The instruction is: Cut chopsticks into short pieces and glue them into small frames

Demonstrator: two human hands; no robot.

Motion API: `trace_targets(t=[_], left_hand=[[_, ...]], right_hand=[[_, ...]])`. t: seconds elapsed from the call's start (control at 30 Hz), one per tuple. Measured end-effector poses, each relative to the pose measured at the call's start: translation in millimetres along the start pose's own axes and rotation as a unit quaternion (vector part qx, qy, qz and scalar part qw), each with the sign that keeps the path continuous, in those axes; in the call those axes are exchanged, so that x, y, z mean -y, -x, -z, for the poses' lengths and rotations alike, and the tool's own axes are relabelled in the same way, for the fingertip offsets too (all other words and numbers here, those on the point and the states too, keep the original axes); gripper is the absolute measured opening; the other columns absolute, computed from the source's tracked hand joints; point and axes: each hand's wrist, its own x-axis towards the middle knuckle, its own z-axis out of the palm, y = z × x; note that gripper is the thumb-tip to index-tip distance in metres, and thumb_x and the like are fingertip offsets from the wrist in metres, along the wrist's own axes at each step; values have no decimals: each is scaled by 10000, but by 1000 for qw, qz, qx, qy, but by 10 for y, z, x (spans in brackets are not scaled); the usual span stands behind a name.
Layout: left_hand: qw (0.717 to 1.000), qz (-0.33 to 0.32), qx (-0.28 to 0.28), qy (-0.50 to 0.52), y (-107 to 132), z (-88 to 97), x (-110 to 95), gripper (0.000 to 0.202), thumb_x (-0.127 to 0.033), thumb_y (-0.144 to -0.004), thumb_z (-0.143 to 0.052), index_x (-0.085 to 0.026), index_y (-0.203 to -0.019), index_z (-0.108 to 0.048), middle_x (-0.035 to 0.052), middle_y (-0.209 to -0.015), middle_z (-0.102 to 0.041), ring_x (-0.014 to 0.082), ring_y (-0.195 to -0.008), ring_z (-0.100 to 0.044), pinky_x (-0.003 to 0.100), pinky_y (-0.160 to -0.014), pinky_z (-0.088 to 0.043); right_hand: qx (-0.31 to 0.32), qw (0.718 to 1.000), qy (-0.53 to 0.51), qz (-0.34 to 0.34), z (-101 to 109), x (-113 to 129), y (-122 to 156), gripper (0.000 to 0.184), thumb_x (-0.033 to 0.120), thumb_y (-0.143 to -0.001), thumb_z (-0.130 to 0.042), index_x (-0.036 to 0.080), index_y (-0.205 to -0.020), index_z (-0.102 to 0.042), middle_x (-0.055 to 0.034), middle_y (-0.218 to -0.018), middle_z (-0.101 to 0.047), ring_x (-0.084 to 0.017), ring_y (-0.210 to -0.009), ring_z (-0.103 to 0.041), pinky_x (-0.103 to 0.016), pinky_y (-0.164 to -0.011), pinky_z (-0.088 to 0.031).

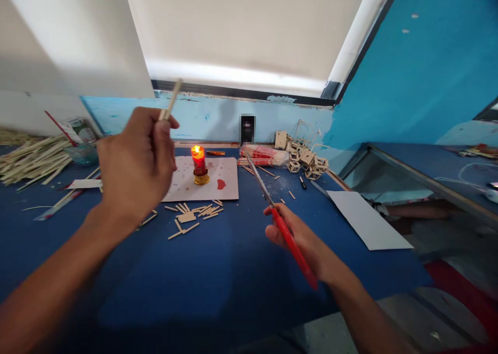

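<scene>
Raised at the left, my left hand (pixel 134 157) pinches thin wooden sticks (pixel 175 96) between thumb and fingers. One stick points up and away, and shorter ends show at the fingertips. My right hand (pixel 298 235) is closed around red-handled scissors (pixel 286 229), seen nearly edge-on with the metal blades pointing up and away. Between the hands, farther back, a red candle (pixel 199 162) burns in a gold-coloured holder on a white sheet (pixel 227 162) with red wax spots. Several short cut sticks (pixel 187 217) lie in front of the sheet.
Long sticks (pixel 35 159) are heaped at the left beside a glass jar (pixel 81 154). Near the wall lie a red-and-clear plastic packet (pixel 264 156), small wooden frame models (pixel 307 159) and a lighter (pixel 215 153). White card (pixel 368 219) overhangs the blue table's right edge.
</scene>
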Motion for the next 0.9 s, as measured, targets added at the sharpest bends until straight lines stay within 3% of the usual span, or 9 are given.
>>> trace_targets(t=[0.07,0.17,0.37,0.5,0.57,0.67,0.73,0.83,0.9], left_hand=[[997,-2,68,-22,-35,-50,187,353,-352,-1070,-373,-150,-1114,-660,-33,-648,-592,130,-584,-550,292,-635,-374],[980,-54,190,19,96,-251,343,360,-368,-1043,-426,-171,-895,-688,-2,-618,-653,142,-521,-578,283,-564,-394],[957,-115,247,101,501,-551,319,395,-407,-1064,-458,-169,-1049,-773,30,-742,-779,155,-576,-688,256,-539,-465],[953,-144,227,140,605,-575,286,324,-362,-1058,-515,-195,-1158,-774,50,-911,-826,162,-688,-748,255,-607,-526],[951,-166,215,149,624,-582,265,276,-289,-1047,-540,-198,-1165,-772,36,-886,-821,150,-669,-741,249,-593,-526],[952,-178,212,130,651,-611,251,254,-205,-1025,-566,-184,-1189,-758,24,-858,-804,149,-663,-728,256,-598,-529],[954,-184,201,125,677,-637,270,242,-207,-1022,-579,-195,-1193,-749,17,-863,-806,150,-669,-733,260,-614,-542],[958,-178,176,140,720,-654,322,206,-226,-1021,-597,-222,-1179,-728,26,-952,-829,159,-741,-773,258,-663,-572],[963,-128,184,150,744,-643,340,165,-236,-1033,-573,-217,-1132,-704,16,-920,-824,155,-735,-772,252,-673,-566]], right_hand=[[-77,970,228,-45,190,-182,-213,491,709,-955,-489,234,-1035,-587,-23,-929,-673,-189,-778,-640,-280,-668,-465],[-163,919,339,-113,425,-464,-555,493,618,-903,-606,140,-1021,-636,-183,-978,-724,-333,-903,-691,-369,-729,-453],[-157,882,430,-109,539,-733,-846,467,547,-908,-636,94,-993,-711,-219,-963,-753,-364,-925,-719,-380,-739,-481],[-169,858,483,-42,343,-539,-698,445,441,-960,-619,31,-1112,-703,-285,-1085,-708,-429,-1125,-633,-484,-929,-471],[-165,861,481,23,180,-335,-626,404,388,-1018,-540,90,-1267,-651,-230,-1207,-682,-375,-1192,-603,-473,-988,-463],[-84,884,381,259,-75,-35,-638,435,314,-1048,-506,149,-1450,-519,-169,-1374,-625,-282,-1239,-595,-412,-1017,-480],[-34,874,373,309,-201,81,-732,304,258,-1061,-483,138,-1303,-624,-145,-1183,-713,-265,-1046,-667,-394,-902,-501],[45,881,365,298,-284,101,-926,246,211,-1075,-453,162,-982,-675,-56,-859,-721,-182,-735,-645,-312,-701,-437],[78,895,312,311,-284,61,-1032,241,221,-1086,-445,172,-983,-658,-39,-875,-710,-159,-741,-635,-288,-691,-416]])
